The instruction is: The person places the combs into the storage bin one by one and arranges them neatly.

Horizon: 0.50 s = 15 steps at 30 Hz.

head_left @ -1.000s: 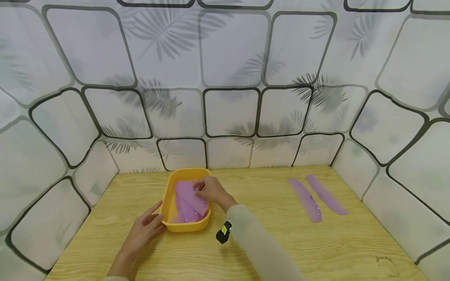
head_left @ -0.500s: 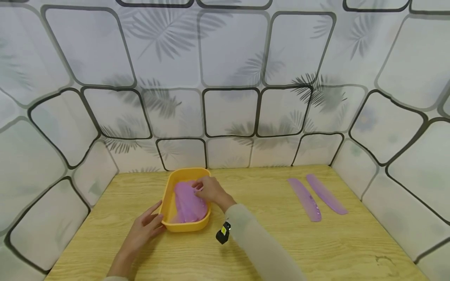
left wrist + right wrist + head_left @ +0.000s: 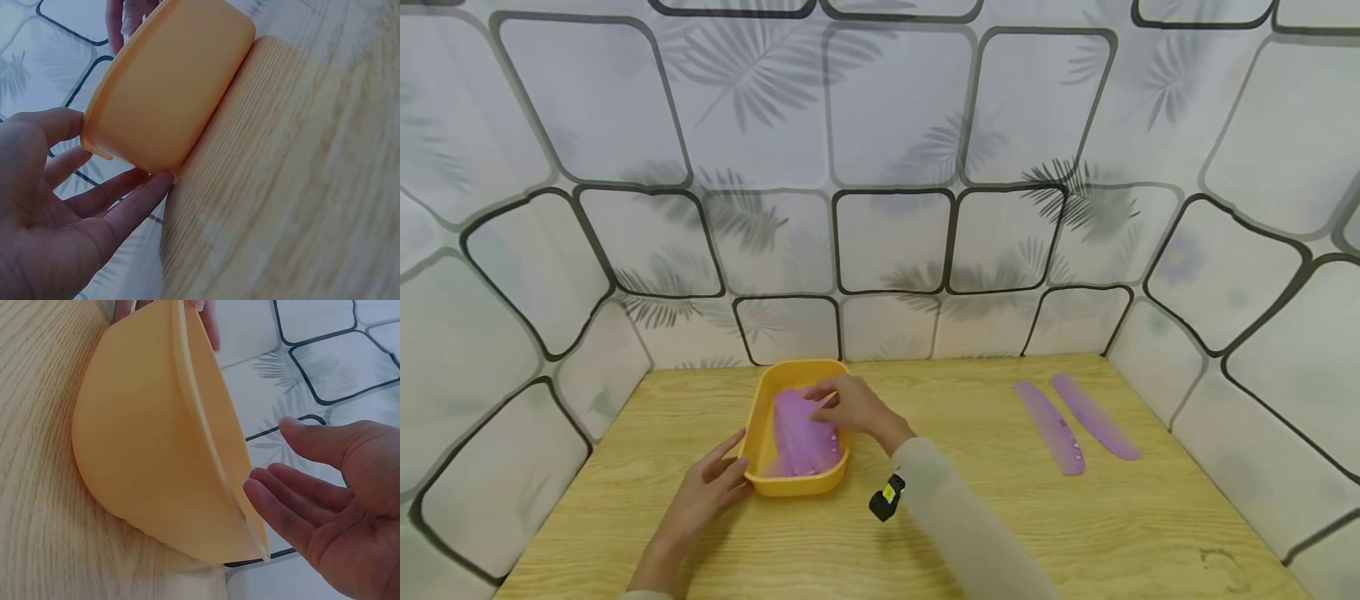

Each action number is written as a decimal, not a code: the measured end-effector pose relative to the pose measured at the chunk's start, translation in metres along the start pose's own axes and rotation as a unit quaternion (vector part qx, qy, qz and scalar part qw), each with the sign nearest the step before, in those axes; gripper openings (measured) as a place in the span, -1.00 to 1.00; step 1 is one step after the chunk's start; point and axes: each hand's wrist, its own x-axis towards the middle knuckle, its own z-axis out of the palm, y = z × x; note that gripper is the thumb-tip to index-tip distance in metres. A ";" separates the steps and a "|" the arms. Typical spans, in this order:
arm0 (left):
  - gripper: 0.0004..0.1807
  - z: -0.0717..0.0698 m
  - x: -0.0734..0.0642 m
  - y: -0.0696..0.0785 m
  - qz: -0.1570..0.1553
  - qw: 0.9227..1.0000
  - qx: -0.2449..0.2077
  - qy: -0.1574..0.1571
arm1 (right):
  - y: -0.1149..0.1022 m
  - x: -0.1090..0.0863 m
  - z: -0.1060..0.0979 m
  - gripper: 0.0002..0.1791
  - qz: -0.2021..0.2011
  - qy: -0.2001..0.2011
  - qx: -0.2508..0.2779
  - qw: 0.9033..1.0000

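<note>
Patterned walls (image 3: 895, 242) enclose a wooden table (image 3: 962, 500), where a yellow tray (image 3: 797, 487) holds purple strips (image 3: 801, 440). The left hand (image 3: 706, 487) touches its side with spread fingers, while the right hand (image 3: 856, 408) hangs over the strips — thumb and fingertips apart, gripping nothing. Arranging them looks like the present step — the next move probably calls for reaching right to the two loose strips (image 3: 1051, 427).

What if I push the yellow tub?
The tub would probably slide, not roll, since its base sits flat on the table. It seems unlikely to tip, being low and wide. It may be light: its rim looks thin.
</note>
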 end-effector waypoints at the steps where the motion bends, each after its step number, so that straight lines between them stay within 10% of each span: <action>1: -0.33 0.000 0.000 0.000 0.000 1.000 0.000 0.000 | -0.001 -0.001 -0.001 -0.64 0.000 0.000 0.001 1.000; 15: -0.33 0.000 0.000 0.000 0.000 1.000 0.004 0.004 | 0.001 -0.015 -0.015 -0.67 -0.018 0.005 -0.019 1.000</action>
